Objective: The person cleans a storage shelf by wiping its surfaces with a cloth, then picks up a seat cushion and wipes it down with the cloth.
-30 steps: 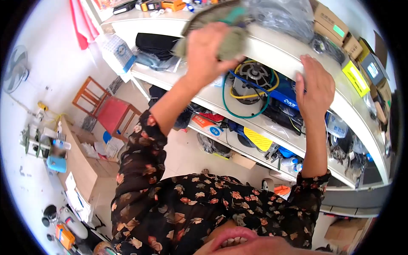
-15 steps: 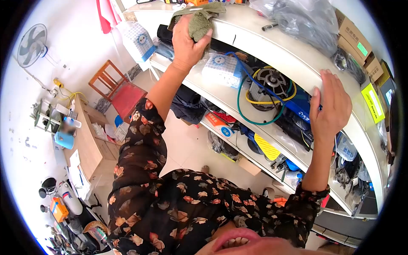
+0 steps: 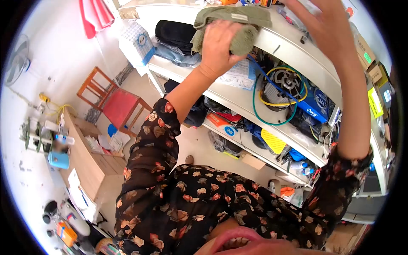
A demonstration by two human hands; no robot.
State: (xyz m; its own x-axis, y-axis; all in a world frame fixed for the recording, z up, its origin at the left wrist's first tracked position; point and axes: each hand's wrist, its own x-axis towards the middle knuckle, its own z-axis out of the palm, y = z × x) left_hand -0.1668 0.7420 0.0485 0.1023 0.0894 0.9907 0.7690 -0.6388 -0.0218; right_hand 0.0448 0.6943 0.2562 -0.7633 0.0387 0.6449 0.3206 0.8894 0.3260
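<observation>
My left hand (image 3: 220, 44) is closed round an olive-green cloth (image 3: 244, 39), which looks like a towel, at the front edge of the white counter (image 3: 301, 53). Part of the cloth lies over the counter top, and a small pale label shows on it. My right hand (image 3: 329, 32) is raised above the counter's right part, its fingers stretched out and partly cut off by the top of the view. It holds nothing I can see. A short dark cylinder (image 3: 303, 39) lies on the counter beside this hand.
Under the counter, shelves hold a motor (image 3: 282, 85) with coloured hoses, a blue box (image 3: 315, 104), dark folded fabric (image 3: 174, 36) and a white-and-blue package (image 3: 138, 42). Cardboard boxes (image 3: 364, 51) stand at the right. A red-seated chair (image 3: 120, 104) and a wooden desk (image 3: 91, 157) are at the left.
My left hand has moved right along the counter edge with the cloth, which now spreads wider. My right hand has lifted off the counter edge and up. The view has shifted a little.
</observation>
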